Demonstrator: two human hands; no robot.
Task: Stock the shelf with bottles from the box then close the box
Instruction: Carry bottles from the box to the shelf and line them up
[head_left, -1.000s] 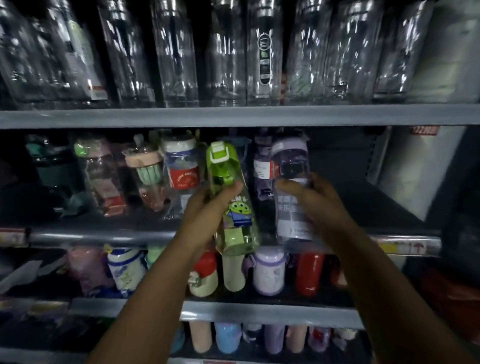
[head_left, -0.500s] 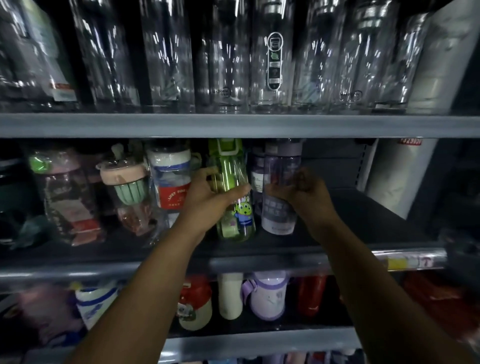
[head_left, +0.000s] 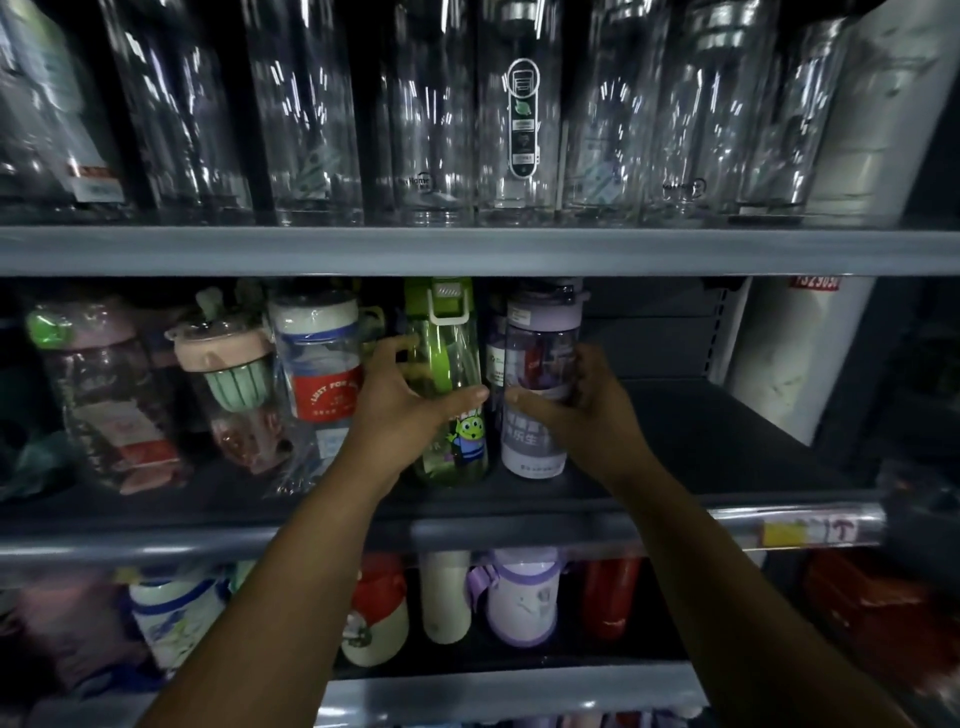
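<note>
A green bottle (head_left: 451, 364) with a cartoon alien sticker stands upright on the middle shelf (head_left: 701, 447). My left hand (head_left: 400, 400) grips its middle, thumb across the front. Right beside it stands a pale purple bottle (head_left: 540, 338) with a white label, and my right hand (head_left: 576, 410) curls round its middle. Both bottle bases look set down on the shelf surface. The box is out of sight.
Left of the green bottle stand wrapped bottles, the nearest with a red label (head_left: 322, 374). The shelf's right part is bare up to a white pillar (head_left: 789, 353). Tall clear bottles (head_left: 524, 119) fill the shelf above; small coloured flasks (head_left: 519, 597) line the one below.
Both hands pushed their bottles from the shelf's front edge deeper onto the middle shelf and stood them upright side by side. The camera moved closer and slightly upward.
</note>
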